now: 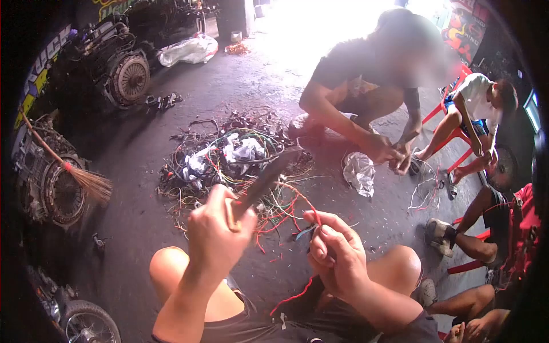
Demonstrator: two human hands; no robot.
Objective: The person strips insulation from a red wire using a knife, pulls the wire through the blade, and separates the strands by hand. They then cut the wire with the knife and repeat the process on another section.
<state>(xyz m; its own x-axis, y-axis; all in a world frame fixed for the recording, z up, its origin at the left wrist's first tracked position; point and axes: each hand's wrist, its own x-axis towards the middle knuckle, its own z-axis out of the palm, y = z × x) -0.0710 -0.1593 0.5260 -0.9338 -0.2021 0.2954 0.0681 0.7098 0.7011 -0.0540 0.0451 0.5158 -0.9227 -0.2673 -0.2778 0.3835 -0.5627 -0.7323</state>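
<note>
My left hand (214,240) is closed around the handle of a knife (266,178) with a dark blade and a toothed spine. The blade points up and to the right, over the near side of a tangled heap of wires (191,171). My right hand (343,254) pinches a red wire (294,297) between thumb and fingers. One end of this wire hangs below the hand toward my lap; another stretch rises up and left from the fingertips toward the blade. A bit of blue (303,233) shows beside the right fingers.
Opposite me a person (366,86) crouches, handling thin wires beside a crumpled silvery bag (359,173). Other people sit on red chairs (440,108) at the right. Greasy engine parts (128,77), a broom (86,180) and a motorcycle wheel (88,326) line the left.
</note>
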